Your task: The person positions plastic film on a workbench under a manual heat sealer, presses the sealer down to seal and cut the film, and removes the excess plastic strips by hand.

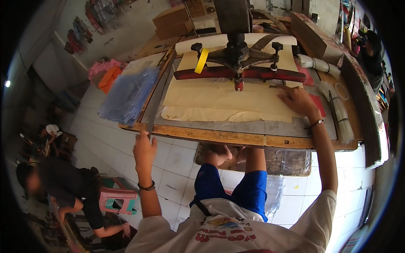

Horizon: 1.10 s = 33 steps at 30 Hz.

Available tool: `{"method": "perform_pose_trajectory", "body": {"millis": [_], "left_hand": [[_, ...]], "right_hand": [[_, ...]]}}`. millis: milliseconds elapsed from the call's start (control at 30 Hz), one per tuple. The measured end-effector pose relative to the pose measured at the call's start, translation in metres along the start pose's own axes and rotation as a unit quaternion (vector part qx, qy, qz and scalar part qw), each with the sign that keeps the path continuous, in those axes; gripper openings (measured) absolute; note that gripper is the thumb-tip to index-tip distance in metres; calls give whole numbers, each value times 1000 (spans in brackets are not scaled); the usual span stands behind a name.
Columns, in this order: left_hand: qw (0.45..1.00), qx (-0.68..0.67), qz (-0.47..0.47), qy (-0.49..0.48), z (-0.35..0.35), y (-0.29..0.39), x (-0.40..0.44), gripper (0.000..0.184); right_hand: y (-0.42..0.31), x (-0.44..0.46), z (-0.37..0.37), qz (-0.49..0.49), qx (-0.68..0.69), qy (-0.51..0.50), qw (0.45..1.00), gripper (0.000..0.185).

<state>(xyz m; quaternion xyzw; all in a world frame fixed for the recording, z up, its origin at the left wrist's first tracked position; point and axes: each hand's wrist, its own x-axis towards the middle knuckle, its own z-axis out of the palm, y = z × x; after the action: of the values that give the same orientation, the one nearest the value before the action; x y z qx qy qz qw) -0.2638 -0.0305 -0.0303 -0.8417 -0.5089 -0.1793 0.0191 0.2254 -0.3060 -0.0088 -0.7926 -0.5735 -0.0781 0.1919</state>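
My left hand (145,149) is closed around the near end of a long flat metal bar (157,99) that runs along the table's left side. My right hand (298,100) rests over the right part of a cream sheet (211,101), its fingers stretched out and the index finger near a small dark piece (274,87). Whether that finger touches the piece, I cannot tell. Above the sheet stands a press with a red crossbar (219,74) and a dark forked bracket (238,57). A yellow tape ring (201,60) hangs on its left knob.
Clear bluish plastic sheets (128,95) lie at the table's left, beside an orange item (110,79). Bundles of clear plastic strips (337,111) and a long box (365,114) are at the right. A person (63,185) is lower left, near a pink stool (118,199).
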Motion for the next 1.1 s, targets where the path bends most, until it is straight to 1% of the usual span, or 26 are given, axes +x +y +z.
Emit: {"method": "perform_pose_trajectory", "body": {"millis": [33,133,200,267,300,333,400,500,533,600,633,733,767,800,867,933,1000,1067,1100], "left_hand": [[999,-6,-33,0,7,-4,-10,36],[998,-16,-67,-9,15,-6,-41,45],[992,-110,-34,58,32,-18,-57,38],[973,-197,2,124,48,-41,-77,37],[965,-240,-32,95,54,-43,-92,39],[954,-285,-62,67,62,-37,-105,41],[906,-402,-100,87,63,-2,-128,43],[792,-576,-145,138,26,60,-121,47],[779,-596,-118,158,11,75,-114,49],[747,-632,-63,196,-21,109,-94,54],[715,-671,-54,186,-40,129,-85,57],[668,-731,30,140,-64,178,-79,57],[651,-751,24,108,-67,192,-81,62],[659,-743,74,93,-64,203,-83,65],[645,-745,171,24,-58,223,-92,67],[604,-749,267,-48,-56,252,-99,64],[516,-762,342,-192,-63,290,-97,62],[444,-747,341,-358,-77,337,-99,55],[424,-733,350,-399,-82,364,-101,53]], "right_hand": [[-3,0,-2,6,7,-5,1000,43],[-8,-2,-7,17,19,-20,999,42],[-3,-1,-6,12,26,-16,999,42],[-9,0,-13,31,21,-40,998,42],[-10,-1,-17,42,20,-47,998,41],[-5,-3,-11,10,21,-14,1000,41],[15,-4,8,-49,5,54,997,40],[7,-3,-3,6,7,-11,1000,40],[2,-4,-6,30,13,-34,999,41],[2,-6,-7,34,16,-27,999,41],[3,-6,-5,34,19,-24,999,41],[6,-8,-1,14,29,-5,999,41],[6,-8,0,16,32,-6,999,40],[7,-8,2,17,33,-7,999,40],[13,-7,8,-1,32,2,999,40],[14,-6,8,-6,16,1,1000,41],[16,-5,6,-9,26,14,1000,42],[16,-11,14,-7,49,28,998,42],[23,-9,25,-4,63,44,997,42]]}}
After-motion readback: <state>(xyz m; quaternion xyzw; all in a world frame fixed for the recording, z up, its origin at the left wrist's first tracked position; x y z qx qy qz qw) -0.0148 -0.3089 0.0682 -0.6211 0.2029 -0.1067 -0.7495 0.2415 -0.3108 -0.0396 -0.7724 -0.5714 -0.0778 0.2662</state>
